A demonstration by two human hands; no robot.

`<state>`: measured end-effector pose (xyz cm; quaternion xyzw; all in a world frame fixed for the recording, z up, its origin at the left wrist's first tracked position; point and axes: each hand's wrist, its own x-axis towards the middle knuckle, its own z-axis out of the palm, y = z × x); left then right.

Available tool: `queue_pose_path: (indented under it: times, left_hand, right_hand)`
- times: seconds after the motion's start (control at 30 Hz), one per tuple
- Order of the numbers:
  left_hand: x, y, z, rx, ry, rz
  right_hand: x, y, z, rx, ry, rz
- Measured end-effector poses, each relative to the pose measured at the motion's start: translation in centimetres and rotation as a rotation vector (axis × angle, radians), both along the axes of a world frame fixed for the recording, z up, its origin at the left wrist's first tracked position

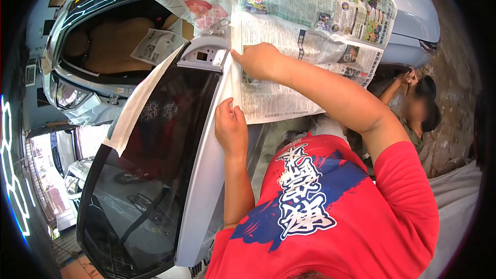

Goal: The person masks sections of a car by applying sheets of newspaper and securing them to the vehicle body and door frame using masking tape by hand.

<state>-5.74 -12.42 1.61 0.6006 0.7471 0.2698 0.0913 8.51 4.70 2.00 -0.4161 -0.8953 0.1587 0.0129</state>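
Note:
My right hand (260,62) reaches across, fingers curled, with a fingertip pressed on a pale strip of masking tape (233,80) along the inner edge of the newspaper sheets (330,57). Lower down, my left hand (231,128) rests by the edge of the silver car door (204,175), its fingers loosely bent and apart. Left of the hands is the door's dark window glass (150,165). Above it sits a grey triangular mirror mount (204,53) with small holes. The newspaper covers part of the blue-grey car body (413,15).
A paper strip (139,106) hangs over the window frame. Through the windscreen, a loose newspaper (157,45) lies near a tan seat (113,46). A co-worker (413,106) crouches at the right by the wheel arch. Another car (77,175) stands at the far left.

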Motion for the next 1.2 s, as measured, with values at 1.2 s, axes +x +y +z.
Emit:
queue_pose_path:
  times: [1.2]
  left_hand:
    - [-2.7,4.5,1.7,-0.114,0.788,-0.644]
  right_hand:
    - [7.4,-15.0,-0.4,-0.380,0.280,-0.001]
